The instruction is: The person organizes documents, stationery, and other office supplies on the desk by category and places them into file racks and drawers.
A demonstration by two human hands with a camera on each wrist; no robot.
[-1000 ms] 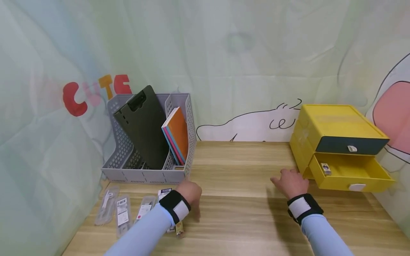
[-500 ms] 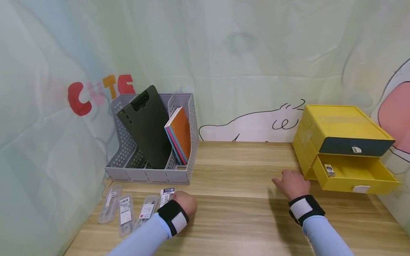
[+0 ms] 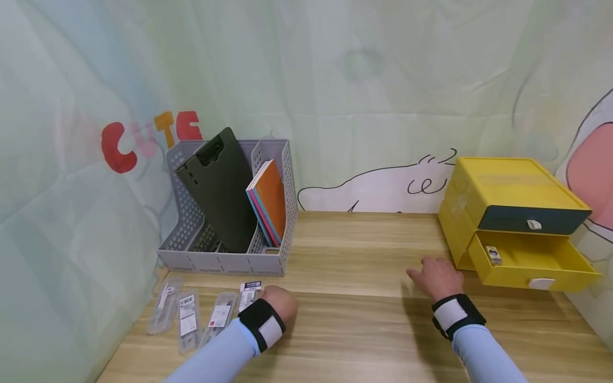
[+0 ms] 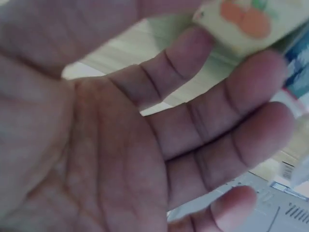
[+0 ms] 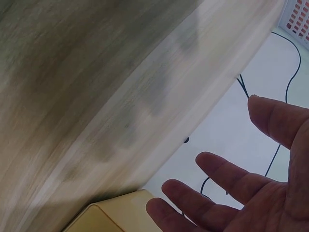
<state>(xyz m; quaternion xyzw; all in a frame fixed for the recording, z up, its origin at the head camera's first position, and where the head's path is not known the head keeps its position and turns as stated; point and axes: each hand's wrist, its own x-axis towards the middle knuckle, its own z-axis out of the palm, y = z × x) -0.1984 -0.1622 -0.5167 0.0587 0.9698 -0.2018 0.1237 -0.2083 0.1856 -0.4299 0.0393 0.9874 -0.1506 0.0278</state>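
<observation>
My left hand (image 3: 280,304) is at the front left of the table, beside a small labelled pack (image 3: 249,295). In the left wrist view its thumb and index fingertip pinch a small pale-yellow block with orange fruit printed on it (image 4: 251,24); its other fingers are loosely bent. The head view hides this block behind the hand. My right hand (image 3: 437,279) holds nothing, its fingers spread and relaxed, at the left side of the yellow drawer unit (image 3: 522,173). The unit's lower drawer (image 3: 541,258) is pulled out, with a small printed block (image 3: 493,255) inside.
Left of my left hand lie a clear case with white scissors (image 3: 165,306) and two labelled clear cases (image 3: 188,319). Behind them a grey rack (image 3: 220,263) holds a black clipboard (image 3: 220,197) and several notebooks (image 3: 270,205). A printed curtain hangs behind the table.
My left hand has moved slightly back and left, and the small yellow block that lay under its wrist no longer shows on the table. My right hand has stayed put.
</observation>
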